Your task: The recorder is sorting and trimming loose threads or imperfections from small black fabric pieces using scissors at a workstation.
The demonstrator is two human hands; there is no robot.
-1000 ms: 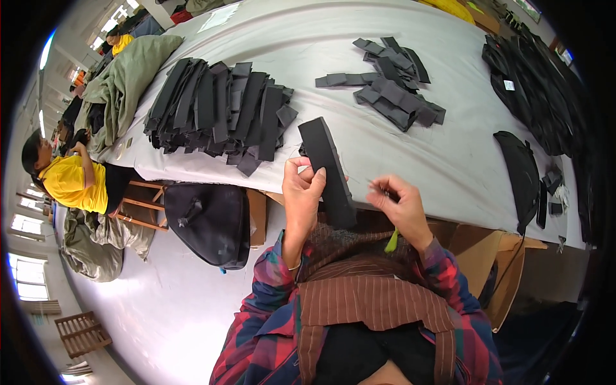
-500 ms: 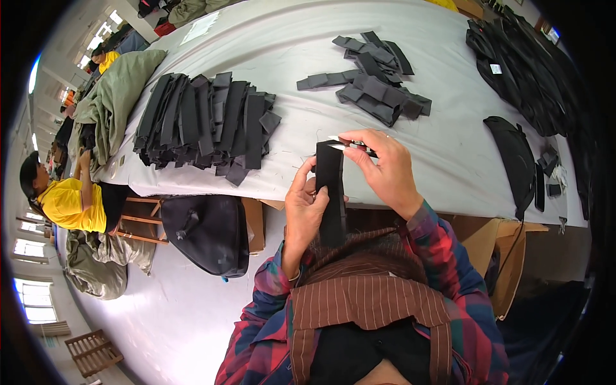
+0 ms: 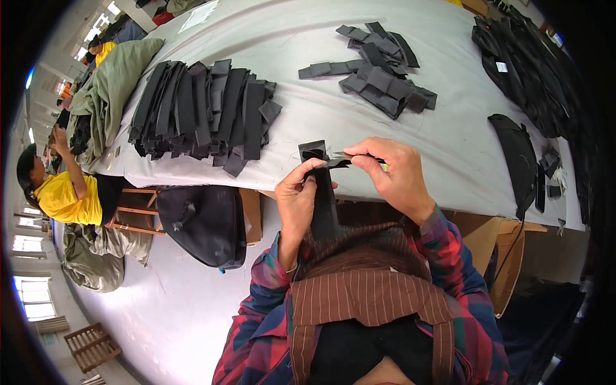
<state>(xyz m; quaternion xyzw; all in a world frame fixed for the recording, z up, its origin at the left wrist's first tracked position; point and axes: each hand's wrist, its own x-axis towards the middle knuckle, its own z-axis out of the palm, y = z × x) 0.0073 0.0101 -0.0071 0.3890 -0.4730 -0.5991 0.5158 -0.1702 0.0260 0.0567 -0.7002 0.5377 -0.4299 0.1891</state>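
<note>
My left hand (image 3: 296, 199) pinches a black fabric strip (image 3: 325, 212) near its upper part, and the strip's long end hangs down over my apron. A short folded end of the strip sticks up past my fingers. My right hand (image 3: 398, 176) is closed round a small tool with pointed metal blades, which looks like thread snips (image 3: 344, 155). The blades touch or nearly touch a flap of the strip beside my left fingertips. Most of the tool is hidden in my palm.
A thick row of black strips (image 3: 199, 112) lies left on the white-covered table (image 3: 282, 38); a looser heap (image 3: 385, 80) lies farther back. Black bags (image 3: 532, 83) and a curved black piece (image 3: 515, 160) fill the right side. A person in yellow (image 3: 64, 192) sits at left.
The strip's upper end has been folded over and turned in my left hand. My right hand has moved slightly right and down, blades now at the flap. The person at left has raised an arm.
</note>
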